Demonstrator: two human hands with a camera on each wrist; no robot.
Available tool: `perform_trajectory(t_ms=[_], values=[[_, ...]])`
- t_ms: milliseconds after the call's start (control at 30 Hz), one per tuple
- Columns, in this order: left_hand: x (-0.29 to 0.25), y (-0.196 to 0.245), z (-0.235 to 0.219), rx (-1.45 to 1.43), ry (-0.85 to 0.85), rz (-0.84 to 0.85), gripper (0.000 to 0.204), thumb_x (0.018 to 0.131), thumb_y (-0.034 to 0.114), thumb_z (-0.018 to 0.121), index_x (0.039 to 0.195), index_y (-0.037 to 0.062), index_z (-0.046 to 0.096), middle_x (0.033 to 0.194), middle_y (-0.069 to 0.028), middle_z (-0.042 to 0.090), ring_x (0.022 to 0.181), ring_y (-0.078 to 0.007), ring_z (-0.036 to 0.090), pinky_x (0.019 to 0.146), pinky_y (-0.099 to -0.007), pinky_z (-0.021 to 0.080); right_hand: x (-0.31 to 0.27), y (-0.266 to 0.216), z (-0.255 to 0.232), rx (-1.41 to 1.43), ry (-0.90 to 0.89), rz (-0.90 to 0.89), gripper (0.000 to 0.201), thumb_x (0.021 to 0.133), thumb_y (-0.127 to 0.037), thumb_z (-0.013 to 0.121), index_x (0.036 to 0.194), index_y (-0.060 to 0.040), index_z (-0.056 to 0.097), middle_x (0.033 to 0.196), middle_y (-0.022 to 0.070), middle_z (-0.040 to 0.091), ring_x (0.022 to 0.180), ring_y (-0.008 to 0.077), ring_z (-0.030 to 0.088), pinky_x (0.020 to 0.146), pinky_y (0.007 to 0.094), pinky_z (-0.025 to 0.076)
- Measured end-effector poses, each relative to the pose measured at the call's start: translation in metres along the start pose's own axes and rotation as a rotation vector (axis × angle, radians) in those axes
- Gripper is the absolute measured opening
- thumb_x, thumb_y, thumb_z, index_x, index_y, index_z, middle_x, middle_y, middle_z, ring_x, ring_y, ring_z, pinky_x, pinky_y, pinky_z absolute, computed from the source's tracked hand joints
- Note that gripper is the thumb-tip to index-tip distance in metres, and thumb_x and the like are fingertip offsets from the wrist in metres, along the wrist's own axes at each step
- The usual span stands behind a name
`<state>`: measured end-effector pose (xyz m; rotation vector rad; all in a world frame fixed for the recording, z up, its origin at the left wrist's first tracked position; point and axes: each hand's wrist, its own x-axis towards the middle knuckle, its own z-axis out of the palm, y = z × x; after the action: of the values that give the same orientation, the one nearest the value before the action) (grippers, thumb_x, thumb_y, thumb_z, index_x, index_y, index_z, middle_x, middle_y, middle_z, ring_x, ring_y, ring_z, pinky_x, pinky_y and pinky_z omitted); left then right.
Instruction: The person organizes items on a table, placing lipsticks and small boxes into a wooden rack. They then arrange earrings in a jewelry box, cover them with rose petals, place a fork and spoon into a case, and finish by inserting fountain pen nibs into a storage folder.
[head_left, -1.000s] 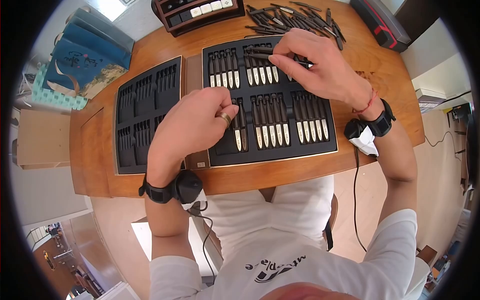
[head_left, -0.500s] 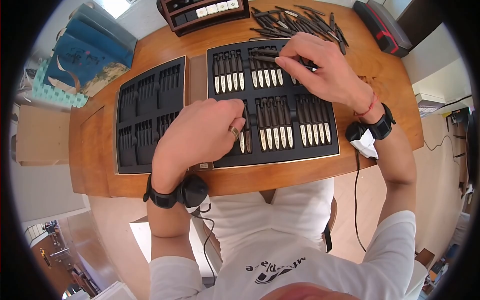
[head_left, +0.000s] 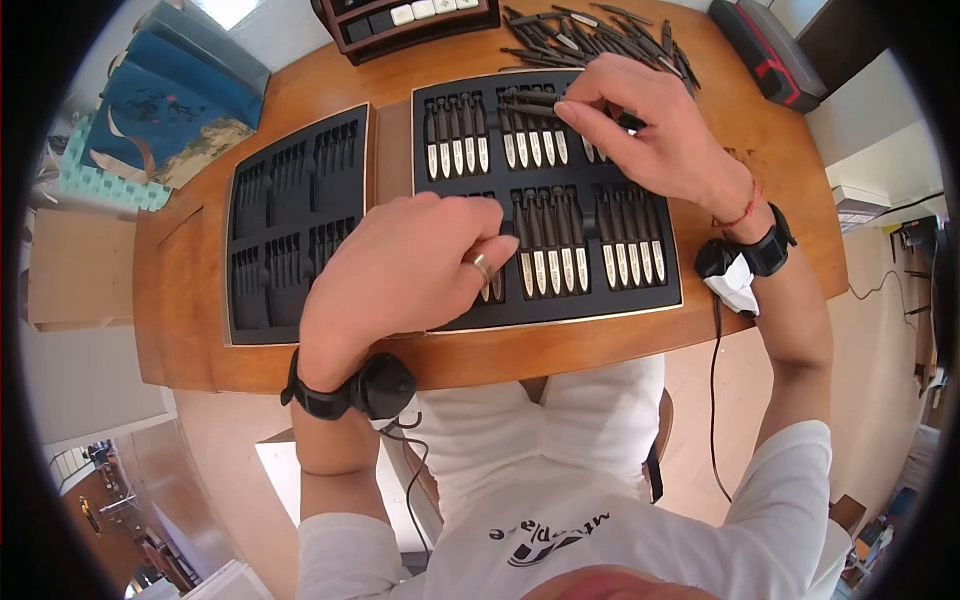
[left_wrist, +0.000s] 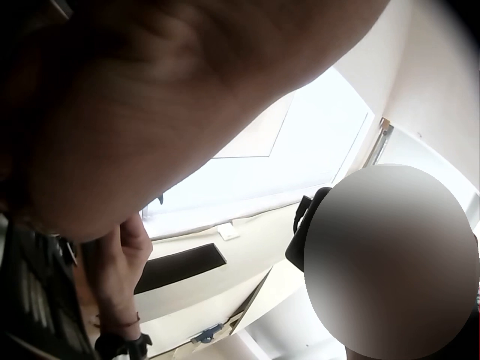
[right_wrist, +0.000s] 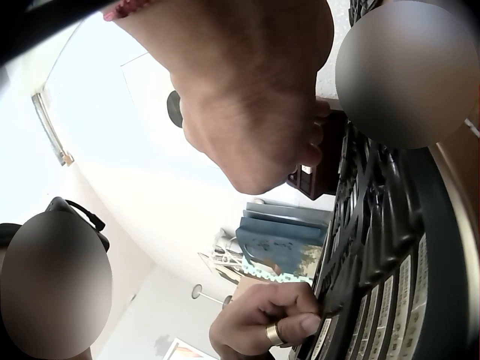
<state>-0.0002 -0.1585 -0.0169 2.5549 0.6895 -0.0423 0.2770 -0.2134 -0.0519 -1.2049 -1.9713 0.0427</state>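
Observation:
My right hand [head_left: 655, 135] pinches several slim, dark pen-like pieces [head_left: 532, 98] between thumb and fingers, held crosswise over the upper middle compartment of the right black tray [head_left: 470, 318]. Seated pieces [head_left: 535, 150] with pale, rounded ends line up beneath them. Over that tray's lower left compartment is my left hand [head_left: 400, 265], fingers curled and a ring on one. Its thumb and forefinger come together right at the pieces there; the pale ends of some peek out below the ring. Whatever its fingertips grip is hidden; in the right wrist view the fingertips meet the tray's row.
A second black tray [head_left: 290, 225], with slots in six groups, lies hinged at the left. Loose dark pieces [head_left: 600, 35] are heaped at the back. Around stand a wooden rack [head_left: 400, 30], a blue bag [head_left: 180, 100] and a dark case with a red stripe [head_left: 765, 60].
My left hand has shifted right across the lower left compartment and now covers most of its pieces. The right hand keeps its pieces over the upper middle compartment, nearly in place.

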Motion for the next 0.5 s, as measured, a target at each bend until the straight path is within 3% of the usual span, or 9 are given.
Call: perform_trajectory(t_ms=[200,500], values=[[0.004,0.003,0.005,-0.095,-0.063,0.055,0.021,0.094,0.019,0.078,0.088,0.0060,0.062,0.065,-0.0098,0.060,0.059,-0.0298,0.057,0.056,-0.0412,0.042,0.000,0.002,0.000,-0.013,0.010,-0.024,0.014,0.100,-0.016,0.074,0.098,-0.0021,0.071,0.083,0.0103,0.066,0.078,0.0288,0.064,0.068,0.0395,0.051],[0.005,0.009,0.009,-0.063,-0.039,-0.012,0.023,0.091,0.019,0.080,0.095,0.0063,0.062,0.065,-0.0087,0.062,0.061,-0.0299,0.060,0.057,-0.0425,0.043,0.000,0.005,-0.003,-0.048,0.058,0.050,0.016,0.100,-0.018,0.074,0.098,-0.0017,0.070,0.084,0.0113,0.067,0.077,0.0295,0.064,0.068,0.0391,0.051]])
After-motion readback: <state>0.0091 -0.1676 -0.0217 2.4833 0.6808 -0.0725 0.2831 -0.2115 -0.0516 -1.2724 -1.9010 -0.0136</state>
